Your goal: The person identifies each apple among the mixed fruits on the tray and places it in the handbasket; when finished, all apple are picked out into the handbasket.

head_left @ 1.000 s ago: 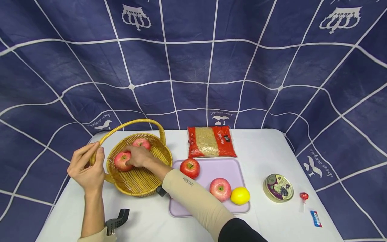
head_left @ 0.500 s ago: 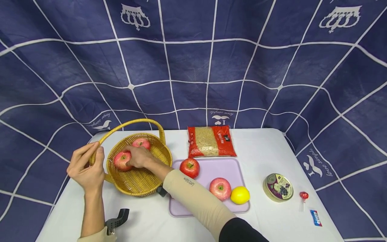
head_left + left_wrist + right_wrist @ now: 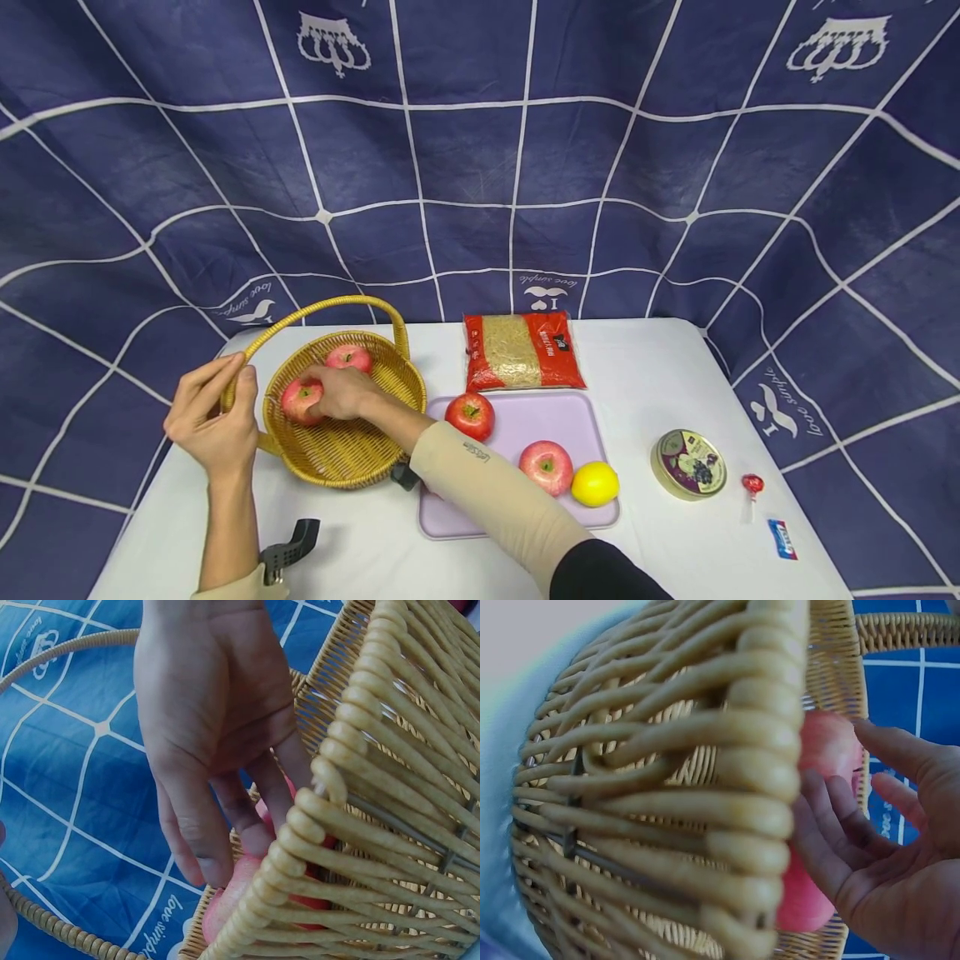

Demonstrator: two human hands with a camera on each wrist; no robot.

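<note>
A yellow wicker basket (image 3: 412,400) stands at the left of the table in the head view. At the left side of its raised handle (image 3: 330,302), my left hand (image 3: 217,417) grips it between thumb and fingers. Reaching into the basket from the right, my right hand (image 3: 341,393) has thumb and fingers at the right side of a red apple (image 3: 297,402). A second apple (image 3: 348,358) lies behind that hand. Seen in the right wrist view, the right thumb lies against the apple (image 3: 829,739), and the basket rim hides some of the fingers. The left wrist view shows mainly the right hand (image 3: 210,720).
A lilac tray (image 3: 510,417) carries an apple (image 3: 470,417), another apple (image 3: 546,468) and a lemon (image 3: 596,484). Behind lies a red packet of grain (image 3: 522,352). To the right are a round tin (image 3: 689,465), a red lollipop (image 3: 753,485) and a small blue packet (image 3: 782,539).
Both hands stay nearly in place, the left on the handle. The right thumb and fingers shift very slightly at the left apple, and the right forearm edges slightly rightward.
</note>
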